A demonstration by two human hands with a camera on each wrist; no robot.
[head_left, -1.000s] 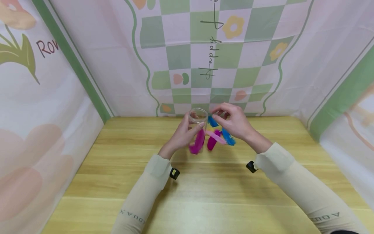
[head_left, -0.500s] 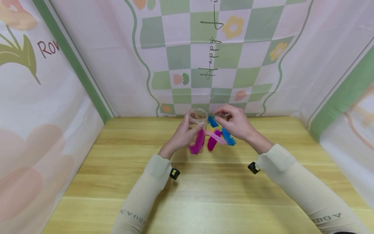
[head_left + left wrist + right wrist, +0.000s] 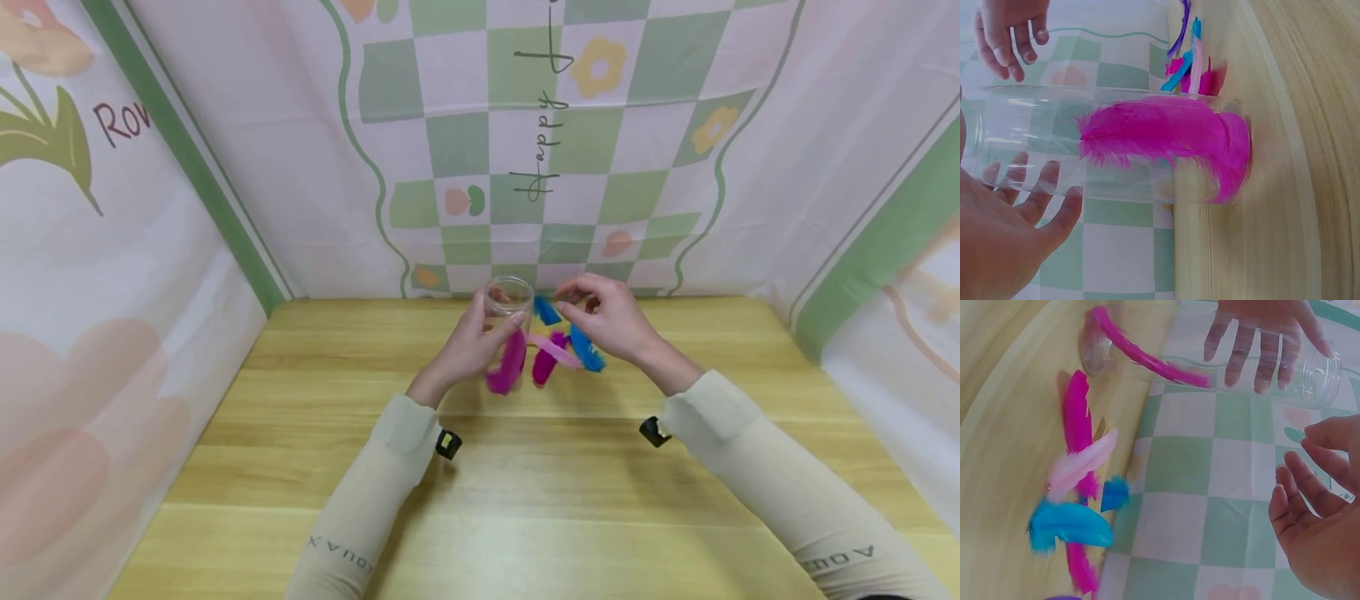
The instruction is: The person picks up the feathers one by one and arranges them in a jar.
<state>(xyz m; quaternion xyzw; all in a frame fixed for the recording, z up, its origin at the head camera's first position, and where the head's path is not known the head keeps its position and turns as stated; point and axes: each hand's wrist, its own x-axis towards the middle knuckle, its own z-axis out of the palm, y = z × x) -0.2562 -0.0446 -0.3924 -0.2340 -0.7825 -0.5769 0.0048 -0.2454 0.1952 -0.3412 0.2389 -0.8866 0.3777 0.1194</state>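
Note:
My left hand [image 3: 471,343] grips a clear jar [image 3: 1141,190] that stands upright on the table, its mouth uncovered. A magenta feather [image 3: 1154,128] lies curved inside, reaching from the bottom up the wall. Just right of the jar, my right hand [image 3: 611,317] is raised over loose feathers, its fingers loosely bent and nothing visible between them. On the table below it are a magenta feather [image 3: 1077,412], a pale pink feather [image 3: 1088,464] crossing it, a blue feather [image 3: 1075,525] and a smaller blue feather [image 3: 546,311].
Another magenta feather [image 3: 1082,569] and a purple feather [image 3: 1180,28] lie farther right. The wooden table [image 3: 525,500] meets a printed cloth wall [image 3: 517,150] close behind the jar. Cloth also hangs at both sides.
My right hand has drifted slightly right and toward me, away from the jar's rim. The left hand, jar and feathers have stayed in place.

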